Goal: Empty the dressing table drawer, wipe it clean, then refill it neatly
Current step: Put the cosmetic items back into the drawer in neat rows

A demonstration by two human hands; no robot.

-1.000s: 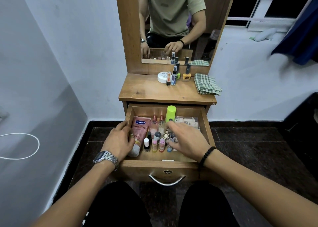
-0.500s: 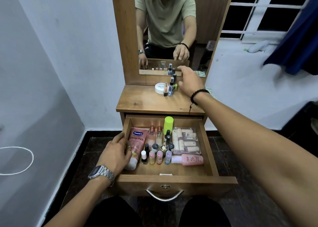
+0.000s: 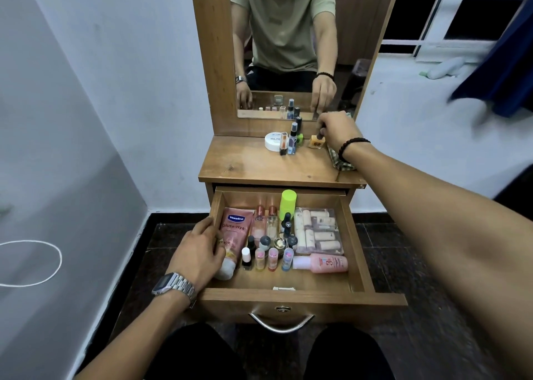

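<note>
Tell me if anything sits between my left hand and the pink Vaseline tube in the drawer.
Nothing visible does. The left hand rests over the drawer's left wall, fingers already against the Vaseline tube. The small bottles stand to the tube's right, away from the hand.

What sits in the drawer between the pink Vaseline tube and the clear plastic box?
Head view: two slim bottles, a green-capped bottle and small vials lie between the tube and box.
</note>
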